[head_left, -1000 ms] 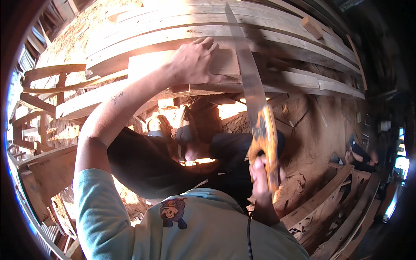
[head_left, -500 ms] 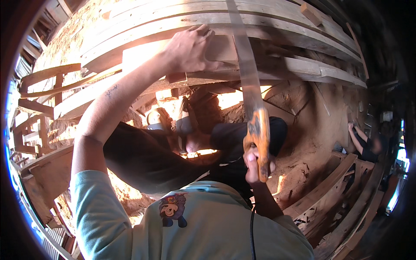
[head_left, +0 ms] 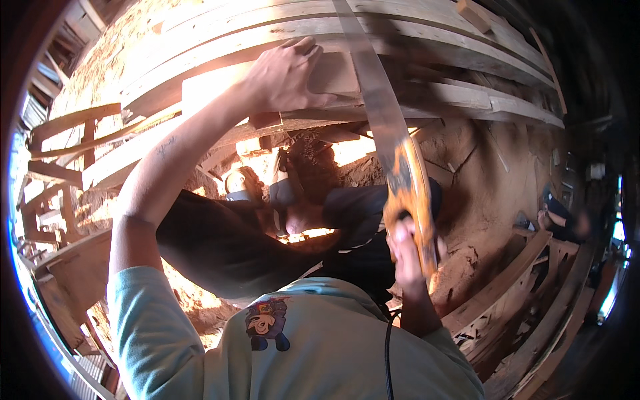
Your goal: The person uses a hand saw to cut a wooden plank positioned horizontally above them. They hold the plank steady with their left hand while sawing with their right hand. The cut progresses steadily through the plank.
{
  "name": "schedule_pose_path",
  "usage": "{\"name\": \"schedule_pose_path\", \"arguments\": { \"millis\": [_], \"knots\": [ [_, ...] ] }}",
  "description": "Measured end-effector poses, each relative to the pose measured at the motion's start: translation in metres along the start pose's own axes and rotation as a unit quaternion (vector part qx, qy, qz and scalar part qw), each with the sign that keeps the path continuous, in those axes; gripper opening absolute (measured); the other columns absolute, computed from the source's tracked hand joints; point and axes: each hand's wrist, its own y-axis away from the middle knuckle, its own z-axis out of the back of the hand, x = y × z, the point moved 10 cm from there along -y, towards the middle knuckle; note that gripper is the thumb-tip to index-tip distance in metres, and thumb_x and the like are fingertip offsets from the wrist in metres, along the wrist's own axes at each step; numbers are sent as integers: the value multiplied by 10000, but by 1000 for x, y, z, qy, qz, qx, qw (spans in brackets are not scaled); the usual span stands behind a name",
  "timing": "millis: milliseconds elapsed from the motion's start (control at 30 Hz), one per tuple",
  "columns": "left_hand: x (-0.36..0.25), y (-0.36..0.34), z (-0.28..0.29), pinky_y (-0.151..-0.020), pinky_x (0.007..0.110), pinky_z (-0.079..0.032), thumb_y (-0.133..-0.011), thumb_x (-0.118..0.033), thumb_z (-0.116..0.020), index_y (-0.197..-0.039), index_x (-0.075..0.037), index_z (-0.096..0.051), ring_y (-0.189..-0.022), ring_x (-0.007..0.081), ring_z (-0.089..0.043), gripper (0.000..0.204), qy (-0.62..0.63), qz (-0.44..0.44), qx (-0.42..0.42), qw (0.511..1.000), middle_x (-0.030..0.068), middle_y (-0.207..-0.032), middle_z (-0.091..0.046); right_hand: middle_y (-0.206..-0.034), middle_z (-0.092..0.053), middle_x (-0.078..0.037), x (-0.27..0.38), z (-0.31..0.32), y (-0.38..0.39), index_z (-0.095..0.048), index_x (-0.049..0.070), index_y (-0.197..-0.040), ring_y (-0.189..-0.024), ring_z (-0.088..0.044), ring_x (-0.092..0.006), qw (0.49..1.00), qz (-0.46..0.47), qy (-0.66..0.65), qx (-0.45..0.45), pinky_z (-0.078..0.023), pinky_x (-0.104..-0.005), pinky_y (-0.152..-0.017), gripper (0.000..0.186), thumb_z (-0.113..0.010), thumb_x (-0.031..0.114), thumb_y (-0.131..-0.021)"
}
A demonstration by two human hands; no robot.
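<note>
1. Two bare hands are in view, well apart: one on wood, one on a tool.
2. The right hand [head_left: 408,248] is closed round the handle [head_left: 408,180] of a saw [head_left: 375,87], its thumb lying along the near side.
3. That handle is orange-brown wood with dark patches, and it sits low, in front of the person's right thigh.
4. The saw's blade runs up and slightly left from the handle, across the right end of a board [head_left: 337,72], and on over the planks [head_left: 233,43] to the top edge of the view; I cannot tell how deep its teeth sit in the wood.
5. The left hand [head_left: 283,77] lies spread on the board, left of the blade, its thumb apart from the fingers and pointing toward the saw.
6. Strong sunlight washes out the board's left part; shadow falls over the planks right of the blade.
7. A small block [head_left: 474,15] rests on the planks at upper right.
8. Below are dark trousers [head_left: 220,250] and a pale green shirt [head_left: 327,347] with a black cord [head_left: 389,360].
9. Far right, a blurred co-worker [head_left: 567,223] is near some timber [head_left: 500,287].
</note>
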Motion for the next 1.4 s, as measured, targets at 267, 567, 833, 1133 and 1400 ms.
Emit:
{"name": "schedule_pose_path", "arguments": {
  "millis": [267, 567, 833, 1133, 1400],
  "knots": [
    [4, 2, 0, -903, 520, -611, -823, -626, -835, -1429, 101, -551, -1084, 439, -716, 989, 25, 1, -25, 999, 227, -1313, -628, -774, -597, -29, 24, -30, -25, -649, 7, -1000, -539, -495, -79, 987, 83, 137, 23, -393, -273, -461, 22, -656, -11, -990],
    [3, 2, -2, -908, 517, -602, -841, -655, -805, -1375, 131, -570, -1080, 449, -708, 979, 8, -2, -41, 999, 244, -1301, -628, -746, -572, -18, 48, -30, -48, -642, 8, -997, -554, -502, -73, 977, 137, 164, 4, -396, -259, -483, 48, -688, 23, -995],
    [6, 0, -3, -934, 509, -597, -821, -647, -823, -1412, 124, -555, -1098, 450, -705, 1008, 54, -8, -46, 997, 245, -1333, -629, -877, -645, -155, -16, -11, 35, -708, -37, -1025, -702, -624, -209, 990, 88, 105, 33, -512, -335, -546, 51, -706, -9, -982],
    [6, 2, -2, -964, 497, -588, -839, -640, -803, -1439, 127, -550, -1125, 439, -703, 1006, 42, 11, -11, 999, 238, -1429, -600, -735, -531, -25, 9, -65, -87, -608, 12, -960, -554, -457, -80, 994, 47, 92, 19, -405, -252, -511, 56, -626, -17, -1005],
    [-1, -2, -5, -988, 487, -583, -850, -642, -789, -1332, 240, -570, -1172, 431, -678, 1030, 63, -14, -5, 998, 262, -1413, -598, -864, -648, -159, 7, -3, 13, -697, -66, -1029, -703, -623, -237, 993, 35, 82, 74, -526, -367, -573, 63, -692, -69, -966]
  ]
}}
